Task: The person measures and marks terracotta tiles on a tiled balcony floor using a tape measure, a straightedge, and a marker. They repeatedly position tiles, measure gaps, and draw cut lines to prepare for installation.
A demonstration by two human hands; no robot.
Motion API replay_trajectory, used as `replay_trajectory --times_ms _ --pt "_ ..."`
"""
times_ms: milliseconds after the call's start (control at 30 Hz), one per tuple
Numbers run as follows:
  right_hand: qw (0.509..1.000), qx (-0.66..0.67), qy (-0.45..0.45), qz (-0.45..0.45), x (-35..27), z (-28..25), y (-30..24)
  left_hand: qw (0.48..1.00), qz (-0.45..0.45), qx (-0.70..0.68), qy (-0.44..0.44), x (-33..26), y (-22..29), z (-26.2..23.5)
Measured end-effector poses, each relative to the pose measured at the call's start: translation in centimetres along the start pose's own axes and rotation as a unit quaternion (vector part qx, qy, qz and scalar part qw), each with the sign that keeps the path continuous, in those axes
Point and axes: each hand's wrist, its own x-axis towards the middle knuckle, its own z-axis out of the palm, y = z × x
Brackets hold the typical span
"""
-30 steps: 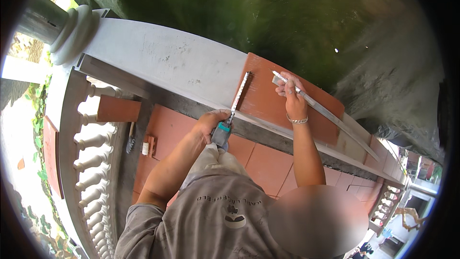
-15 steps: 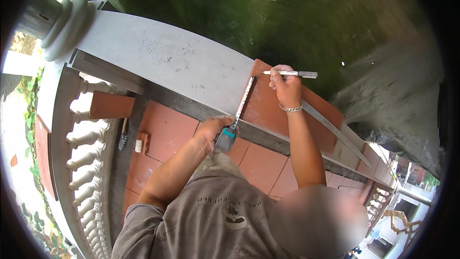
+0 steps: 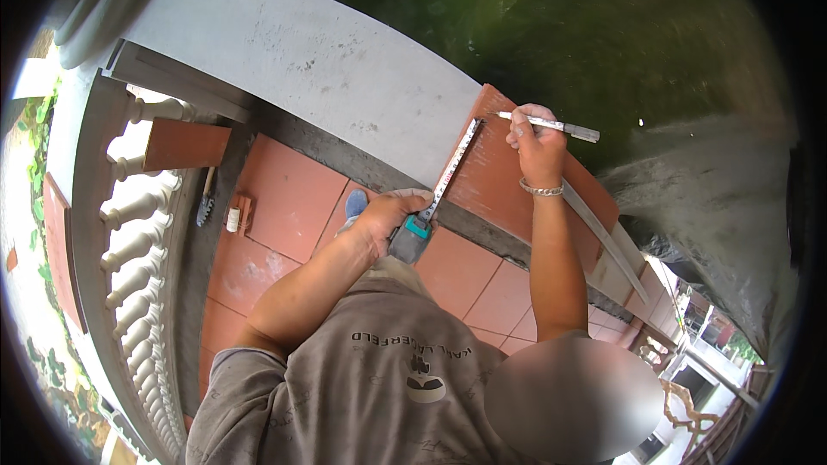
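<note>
Tape measure (image 3: 448,174) spans red tile (image 3: 508,181) between both hands' fingers.

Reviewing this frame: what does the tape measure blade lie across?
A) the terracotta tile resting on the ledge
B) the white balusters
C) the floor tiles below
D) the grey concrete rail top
A: the tape measure is stretched by the left hand up along the edge of the terracotta tile on the ledge, while the right hand holds a marking tool at the tile's top corner.
</note>
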Motion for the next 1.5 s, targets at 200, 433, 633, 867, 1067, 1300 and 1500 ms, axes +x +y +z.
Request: replay_trajectory --times_ms 200,433,633,867,1067,1300,1500 --pt "1.0 0.002 0.0 0.008 0.0 0.0 0.1 1.0 -0.003 -0.005 0.01 -0.2 -0.4 0.3" --pt "0.999 -0.037 -0.006 0.008 -0.1 0.0 -0.5 1.0 -0.013 -0.004 0.017 -0.1 -0.3 0.5" --pt "0.997 -0.062 -0.033 -0.018 -0.1 -0.1 -0.8 0.999 -0.028 -0.014 0.013 0.0 -0.3 0.3" --pt "0.993 -0.077 -0.084 -0.028 -0.1 0.4 -1.5 0.998 -0.048 -0.023 0.027 -0.2 -0.1 0.5" --pt "0.983 -0.159 -0.082 -0.051 0.2 0.1 -1.7 0.998 -0.055 -0.024 0.016 -0.3 0.2 0.3" --pt "0.982 -0.17 -0.076 -0.025 0.0 0.3 -2.2 0.997 -0.067 -0.034 0.003 -0.2 0.3 0.1" --pt "0.979 -0.168 -0.108 -0.037 0.3 0.5 -2.8 0.996 -0.077 -0.049 0.01 -0.1 0.4 0.2"
